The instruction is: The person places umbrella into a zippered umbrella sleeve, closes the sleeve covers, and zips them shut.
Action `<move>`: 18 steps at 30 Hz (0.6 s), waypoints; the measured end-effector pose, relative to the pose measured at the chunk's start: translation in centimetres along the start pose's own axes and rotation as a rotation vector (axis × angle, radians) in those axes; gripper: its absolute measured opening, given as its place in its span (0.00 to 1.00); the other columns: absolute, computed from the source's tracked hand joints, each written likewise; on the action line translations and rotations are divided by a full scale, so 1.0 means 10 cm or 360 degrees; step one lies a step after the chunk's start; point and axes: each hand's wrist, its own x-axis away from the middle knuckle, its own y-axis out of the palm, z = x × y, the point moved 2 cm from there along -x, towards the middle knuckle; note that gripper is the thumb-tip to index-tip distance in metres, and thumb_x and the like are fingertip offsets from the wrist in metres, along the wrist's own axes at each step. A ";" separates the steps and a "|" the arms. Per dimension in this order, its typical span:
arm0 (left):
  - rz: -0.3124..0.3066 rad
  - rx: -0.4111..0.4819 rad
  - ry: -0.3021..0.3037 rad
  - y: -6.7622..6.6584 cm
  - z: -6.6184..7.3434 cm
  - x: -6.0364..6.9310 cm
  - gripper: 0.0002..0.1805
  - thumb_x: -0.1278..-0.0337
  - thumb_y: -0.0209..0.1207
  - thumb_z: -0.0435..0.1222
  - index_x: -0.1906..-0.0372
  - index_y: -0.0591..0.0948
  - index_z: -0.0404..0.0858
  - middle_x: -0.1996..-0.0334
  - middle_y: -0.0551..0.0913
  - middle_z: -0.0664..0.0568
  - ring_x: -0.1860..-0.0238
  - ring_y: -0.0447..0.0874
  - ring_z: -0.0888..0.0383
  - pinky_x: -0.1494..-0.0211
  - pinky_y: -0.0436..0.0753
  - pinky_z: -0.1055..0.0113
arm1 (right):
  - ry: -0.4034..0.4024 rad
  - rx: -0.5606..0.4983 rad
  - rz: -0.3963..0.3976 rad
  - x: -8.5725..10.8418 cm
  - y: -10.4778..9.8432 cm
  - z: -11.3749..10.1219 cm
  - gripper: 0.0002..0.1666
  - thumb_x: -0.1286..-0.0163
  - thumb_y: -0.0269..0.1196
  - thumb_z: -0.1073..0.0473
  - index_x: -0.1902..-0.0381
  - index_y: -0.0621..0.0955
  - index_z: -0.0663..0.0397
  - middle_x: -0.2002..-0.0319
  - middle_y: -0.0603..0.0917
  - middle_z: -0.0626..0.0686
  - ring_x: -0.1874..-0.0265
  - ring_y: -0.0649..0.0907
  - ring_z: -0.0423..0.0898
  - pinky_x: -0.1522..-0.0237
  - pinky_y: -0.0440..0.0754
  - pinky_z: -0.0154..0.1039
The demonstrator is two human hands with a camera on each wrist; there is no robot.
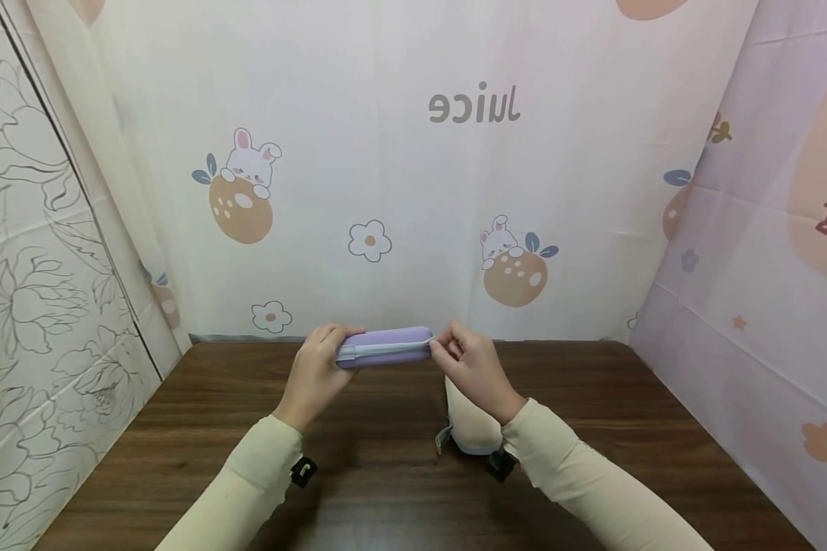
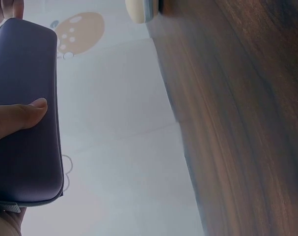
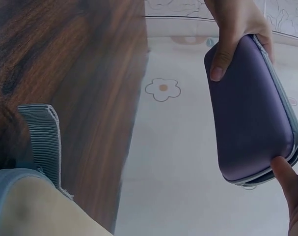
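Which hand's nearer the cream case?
Right: the right hand partly covers the cream case in the head view; the left hand is farther off to its left, gripping the purple case.

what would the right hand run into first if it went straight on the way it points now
First, the purple case: the right hand touches one end, and the left hand holds the other. Past it, probably the patterned cloth, though depth is unclear.
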 end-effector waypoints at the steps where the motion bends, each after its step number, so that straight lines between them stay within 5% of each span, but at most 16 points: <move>1: -0.0002 0.0000 -0.0001 0.00 0.00 0.00 0.29 0.65 0.77 0.23 0.50 0.85 0.40 0.58 0.83 0.50 0.54 0.79 0.51 0.46 0.79 0.56 | 0.0012 -0.0009 0.0003 0.00 0.00 0.01 0.09 0.31 0.63 0.68 0.70 0.79 0.52 0.85 0.62 0.41 0.86 0.62 0.36 0.81 0.60 0.31; 18: 0.0040 0.0000 0.0020 -0.06 0.02 -0.02 0.28 0.67 0.78 0.23 0.52 0.86 0.40 0.60 0.84 0.51 0.55 0.79 0.51 0.48 0.79 0.55 | 0.0267 -0.0192 0.0034 0.01 0.04 -0.01 0.10 0.29 0.62 0.69 0.71 0.76 0.54 0.84 0.61 0.44 0.84 0.61 0.37 0.78 0.63 0.30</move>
